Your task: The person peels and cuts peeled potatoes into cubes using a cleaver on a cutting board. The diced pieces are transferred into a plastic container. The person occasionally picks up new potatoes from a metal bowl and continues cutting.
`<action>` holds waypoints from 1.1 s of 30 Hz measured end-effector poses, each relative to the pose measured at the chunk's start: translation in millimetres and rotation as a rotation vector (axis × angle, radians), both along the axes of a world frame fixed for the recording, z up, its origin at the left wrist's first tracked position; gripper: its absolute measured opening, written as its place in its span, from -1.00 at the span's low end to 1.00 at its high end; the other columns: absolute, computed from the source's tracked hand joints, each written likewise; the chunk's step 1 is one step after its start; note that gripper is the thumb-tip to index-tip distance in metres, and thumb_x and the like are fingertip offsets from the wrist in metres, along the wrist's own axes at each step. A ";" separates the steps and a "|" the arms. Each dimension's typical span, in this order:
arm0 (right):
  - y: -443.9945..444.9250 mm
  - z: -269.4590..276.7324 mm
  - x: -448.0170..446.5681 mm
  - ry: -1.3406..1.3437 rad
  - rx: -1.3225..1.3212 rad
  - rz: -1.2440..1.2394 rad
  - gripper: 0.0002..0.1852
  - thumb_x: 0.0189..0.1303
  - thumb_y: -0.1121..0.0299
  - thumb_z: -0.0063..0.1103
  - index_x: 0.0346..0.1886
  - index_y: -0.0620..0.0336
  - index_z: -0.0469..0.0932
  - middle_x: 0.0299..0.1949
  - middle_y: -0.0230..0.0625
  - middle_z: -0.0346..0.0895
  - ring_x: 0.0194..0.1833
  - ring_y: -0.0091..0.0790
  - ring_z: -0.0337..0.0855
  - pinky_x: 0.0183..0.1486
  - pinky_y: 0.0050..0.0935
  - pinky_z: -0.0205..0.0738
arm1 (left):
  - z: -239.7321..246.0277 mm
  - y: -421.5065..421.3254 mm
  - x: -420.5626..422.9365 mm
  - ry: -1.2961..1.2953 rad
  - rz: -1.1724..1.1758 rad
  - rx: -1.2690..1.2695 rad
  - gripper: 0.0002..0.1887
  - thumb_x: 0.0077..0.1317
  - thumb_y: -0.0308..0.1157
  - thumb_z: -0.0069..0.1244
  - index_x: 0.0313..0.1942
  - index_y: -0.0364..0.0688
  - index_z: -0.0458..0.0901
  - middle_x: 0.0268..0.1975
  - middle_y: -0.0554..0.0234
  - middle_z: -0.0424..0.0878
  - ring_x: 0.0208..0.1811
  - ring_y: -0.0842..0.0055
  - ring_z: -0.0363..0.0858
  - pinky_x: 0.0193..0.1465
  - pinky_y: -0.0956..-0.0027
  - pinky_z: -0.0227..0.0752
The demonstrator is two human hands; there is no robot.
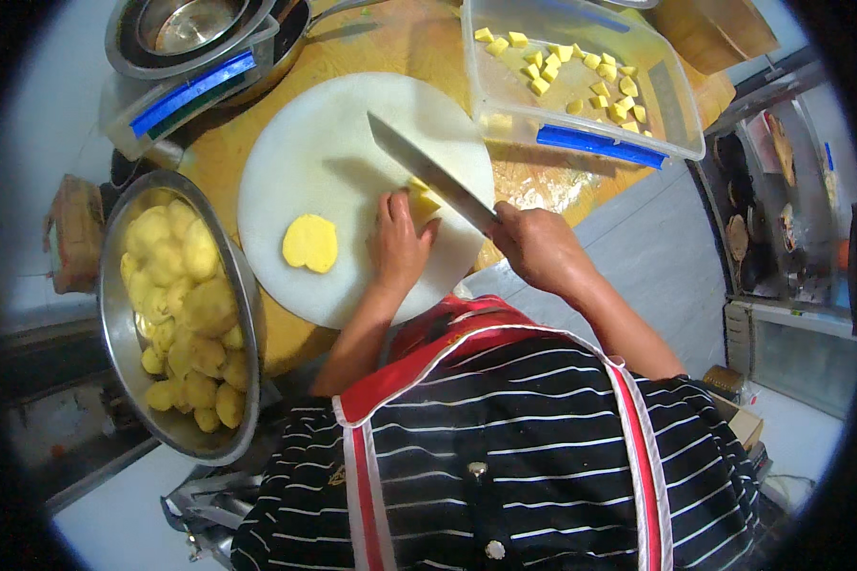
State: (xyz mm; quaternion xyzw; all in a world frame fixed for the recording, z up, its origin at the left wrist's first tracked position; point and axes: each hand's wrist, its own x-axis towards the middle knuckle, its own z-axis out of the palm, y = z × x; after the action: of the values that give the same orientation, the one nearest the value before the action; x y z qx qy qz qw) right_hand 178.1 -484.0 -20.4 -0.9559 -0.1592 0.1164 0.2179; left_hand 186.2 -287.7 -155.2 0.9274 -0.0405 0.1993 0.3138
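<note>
My right hand (539, 246) grips the handle of a kitchen knife (428, 168) with a long, broad blade, which slants up and left over a round white cutting board (286, 157). At the blade's edge sits a cut piece of peeled potato (421, 198). The fingers and thumb of my left hand (401, 246) hold this piece on the board, its lower side partly hidden. Farther left, a flat-faced potato half or thick slice (310, 244) lies apart from both hands.
A steel bowl (246, 400) of peeled potatoes (186, 300) stands at the left. Potato cubes (550, 64) lie in a clear plastic container (507, 93) with a blue latch, at the upper right. Stacked metal bowls (125, 43) and another blue-latched container (121, 128) occupy the upper left of the wooden table (414, 36).
</note>
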 end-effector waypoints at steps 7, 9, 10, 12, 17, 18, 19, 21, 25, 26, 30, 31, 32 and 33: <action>-17.3 47.1 -7.8 0.255 0.612 -0.261 -0.76 0.40 0.28 0.01 -0.24 0.31 0.48 -0.66 -0.28 0.42 -0.65 -0.39 0.49 -0.56 -0.38 0.40 | 2.8 24.9 40.3 0.185 -0.033 -0.336 -0.67 0.19 -0.41 0.11 -0.05 -0.28 0.50 -0.12 -0.02 0.58 -0.24 0.17 0.59 -0.03 0.18 0.47; -27.6 50.9 -4.6 0.358 0.693 -0.348 -0.73 0.45 0.26 -0.01 -0.31 0.29 0.46 -0.64 -0.40 0.42 -0.65 -0.54 0.44 -0.61 -0.50 0.35 | 7.3 25.9 46.7 0.489 0.167 -1.007 -0.73 0.19 -0.37 0.11 -0.13 -0.29 0.54 -0.17 0.02 0.61 -0.22 0.26 0.58 0.00 0.24 0.46; -34.3 53.9 -5.0 0.371 0.714 -0.353 -0.72 0.44 0.26 -0.01 -0.32 0.29 0.46 -0.64 -0.40 0.43 -0.66 -0.54 0.44 -0.62 -0.50 0.35 | 11.0 23.4 50.8 0.397 0.125 -0.799 -0.72 0.20 -0.34 0.11 -0.12 -0.27 0.55 -0.14 0.02 0.59 -0.23 0.23 0.59 -0.03 0.22 0.48; -44.2 52.7 -8.1 0.374 0.724 -0.369 -0.70 0.44 0.25 -0.01 -0.35 0.29 0.45 -0.65 -0.39 0.44 -0.68 -0.53 0.45 -0.64 -0.50 0.34 | 15.6 7.0 53.9 0.259 0.006 -0.325 -0.72 0.20 -0.31 0.10 -0.12 -0.23 0.55 -0.10 0.01 0.55 -0.23 0.18 0.60 -0.08 0.16 0.51; -63.8 35.9 -26.5 0.374 0.795 -0.478 -0.74 0.43 0.26 -0.01 -0.29 0.27 0.47 -0.68 -0.41 0.39 -0.69 -0.54 0.42 -0.64 -0.49 0.34 | 10.9 -17.0 55.9 0.262 -0.205 0.352 -0.76 0.16 -0.28 0.10 -0.20 -0.15 0.54 -0.05 -0.03 0.45 -0.21 0.03 0.59 -0.15 0.00 0.50; -70.2 31.9 -32.1 0.373 0.806 -0.511 -0.75 0.42 0.26 0.00 -0.28 0.26 0.48 -0.69 -0.42 0.38 -0.69 -0.54 0.41 -0.65 -0.49 0.33 | 10.0 -12.1 57.1 0.179 -0.194 0.184 -0.77 0.09 -0.32 0.14 -0.27 -0.16 0.53 -0.14 -0.05 0.48 -0.20 -0.01 0.58 -0.17 0.01 0.50; -77.8 27.8 -37.3 0.356 0.857 -0.554 -0.78 0.40 0.26 0.03 -0.25 0.23 0.49 -0.70 -0.45 0.35 -0.72 -0.55 0.36 -0.67 -0.49 0.31 | 10.6 -12.4 62.5 0.115 -0.153 0.125 -0.78 0.08 -0.39 0.13 -0.26 -0.17 0.51 -0.22 -0.01 0.51 -0.30 0.07 0.59 -0.26 0.05 0.51; -99.7 25.7 -43.2 0.310 0.823 -0.662 -0.72 0.35 0.16 0.09 -0.36 0.18 0.48 -0.69 -0.42 0.38 -0.71 -0.54 0.39 -0.71 -0.47 0.30 | 25.5 -8.0 75.2 0.343 -0.035 -0.458 -0.80 0.08 -0.52 0.11 -0.28 -0.13 0.49 -0.45 0.23 0.52 -0.54 0.40 0.55 -0.54 0.28 0.46; -124.9 28.2 -47.9 0.129 0.918 -0.815 -0.75 0.29 0.17 0.20 -0.38 0.12 0.47 -0.71 -0.45 0.34 -0.78 -0.57 0.30 -0.77 -0.56 0.17 | 88.3 -41.5 114.1 0.408 -0.189 -1.247 -0.61 0.16 -0.36 0.21 -0.04 -0.08 0.43 -0.39 0.38 0.53 -0.51 0.67 0.49 -0.54 0.52 0.44; -130.8 31.2 -47.2 0.067 0.932 -0.832 -0.77 0.30 0.20 0.18 -0.37 0.11 0.44 -0.71 -0.44 0.35 -0.79 -0.55 0.30 -0.78 -0.55 0.17 | 106.7 -66.1 128.3 0.348 -0.375 -1.302 -0.39 0.17 -0.28 0.24 0.18 -0.10 0.30 -0.18 0.24 0.57 -0.30 0.54 0.58 -0.29 0.38 0.56; -135.8 35.6 -42.8 0.001 0.939 -0.691 -0.82 0.36 0.25 0.13 -0.24 0.14 0.45 -0.71 -0.41 0.37 -0.81 -0.57 0.29 -0.79 -0.60 0.14 | 120.6 -89.5 123.1 -0.089 -0.241 -0.531 -0.10 0.15 -0.19 0.25 0.43 0.03 0.07 0.39 -0.29 0.14 0.44 -0.04 0.11 0.43 -0.11 -0.03; -135.8 35.5 -42.9 0.012 0.920 -0.675 -0.81 0.36 0.24 0.12 -0.26 0.15 0.44 -0.72 -0.41 0.36 -0.81 -0.57 0.29 -0.79 -0.59 0.14 | 109.9 -73.6 103.4 -0.149 -0.144 -0.335 -0.10 0.13 -0.19 0.26 0.43 0.02 0.10 0.41 -0.31 0.10 0.45 -0.08 0.05 0.46 -0.12 -0.10; -134.0 33.2 -43.5 0.006 0.941 -0.645 -0.80 0.37 0.23 0.11 -0.27 0.16 0.44 -0.72 -0.41 0.35 -0.80 -0.57 0.28 -0.78 -0.59 0.15 | 96.7 -52.3 83.9 -0.212 -0.063 -0.139 -0.09 0.10 -0.20 0.27 0.43 0.02 0.12 0.43 -0.32 0.05 0.47 -0.13 -0.01 0.48 -0.12 -0.16; -133.5 31.5 -43.7 0.050 0.903 -0.666 -0.79 0.37 0.23 0.11 -0.26 0.17 0.44 -0.72 -0.42 0.34 -0.80 -0.57 0.28 -0.78 -0.58 0.14 | 80.0 -23.5 61.1 -0.232 0.054 0.011 -0.11 0.06 -0.18 0.28 0.40 0.00 0.21 0.45 -0.26 0.01 0.48 -0.17 -0.08 0.48 -0.17 -0.24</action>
State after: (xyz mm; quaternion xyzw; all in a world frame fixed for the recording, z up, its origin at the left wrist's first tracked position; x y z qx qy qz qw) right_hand 134.4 -617.5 11.2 -0.7632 0.1224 -0.0157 0.6343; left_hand 247.3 -311.1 -75.1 0.9006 -0.0525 0.3133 0.2966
